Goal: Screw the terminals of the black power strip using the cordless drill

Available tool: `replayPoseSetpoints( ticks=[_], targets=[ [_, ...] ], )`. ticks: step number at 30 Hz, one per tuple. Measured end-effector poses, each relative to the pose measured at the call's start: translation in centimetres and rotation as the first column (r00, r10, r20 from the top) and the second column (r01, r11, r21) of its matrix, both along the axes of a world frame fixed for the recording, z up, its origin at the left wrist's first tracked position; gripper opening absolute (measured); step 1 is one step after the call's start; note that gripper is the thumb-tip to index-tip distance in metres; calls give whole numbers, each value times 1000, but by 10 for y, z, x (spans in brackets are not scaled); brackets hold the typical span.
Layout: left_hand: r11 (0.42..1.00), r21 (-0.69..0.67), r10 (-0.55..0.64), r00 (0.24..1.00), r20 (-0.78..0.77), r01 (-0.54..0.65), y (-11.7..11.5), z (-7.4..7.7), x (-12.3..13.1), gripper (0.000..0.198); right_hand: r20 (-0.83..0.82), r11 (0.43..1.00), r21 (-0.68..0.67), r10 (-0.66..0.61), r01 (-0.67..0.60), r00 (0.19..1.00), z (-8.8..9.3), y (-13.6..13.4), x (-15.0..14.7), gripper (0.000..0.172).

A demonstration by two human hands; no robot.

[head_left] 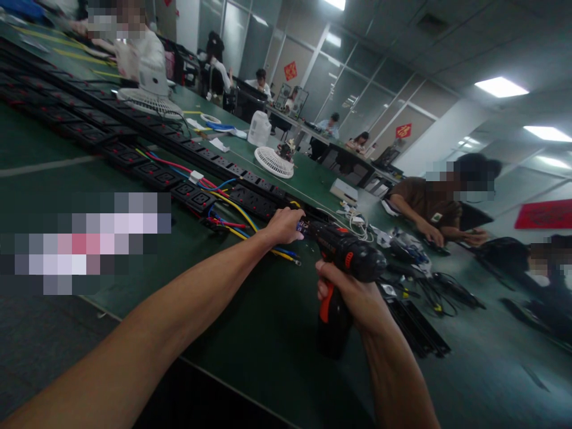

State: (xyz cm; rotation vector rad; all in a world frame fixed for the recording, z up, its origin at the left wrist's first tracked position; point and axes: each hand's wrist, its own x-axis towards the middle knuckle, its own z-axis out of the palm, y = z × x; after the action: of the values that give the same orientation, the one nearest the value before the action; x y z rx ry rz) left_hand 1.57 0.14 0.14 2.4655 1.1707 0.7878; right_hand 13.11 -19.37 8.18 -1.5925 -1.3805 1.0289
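My right hand (342, 283) is wrapped round the handle of a black and orange cordless drill (344, 247), whose front end points left and away from me. At the drill's tip, my left hand (286, 225) has its fingers closed round a small bluish part that is too blurred to name. Beside that hand runs a long black power strip (250, 201) with rows of sockets. Red, blue and yellow wires (241, 211) come out of the strips and pass under my left wrist; several ends lie loose on the green table (250, 298).
More black socket strips (129, 156) stretch to the far left. White fans (273, 162), a white plastic jug (259, 128) and a white box (344, 190) stand beyond. Black cables (447, 289) and black metal strips (415, 328) lie right. A co-worker (429, 202) sits across the table.
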Motion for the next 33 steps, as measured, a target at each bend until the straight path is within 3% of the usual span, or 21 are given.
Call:
replayPoseSetpoints(
  ticks=[33],
  targets=[
    [1000,-5,16,999,-28,-16,0,0,3,59,-104,995,-38,-97,93,990,3,-1,-6,25]
  ],
)
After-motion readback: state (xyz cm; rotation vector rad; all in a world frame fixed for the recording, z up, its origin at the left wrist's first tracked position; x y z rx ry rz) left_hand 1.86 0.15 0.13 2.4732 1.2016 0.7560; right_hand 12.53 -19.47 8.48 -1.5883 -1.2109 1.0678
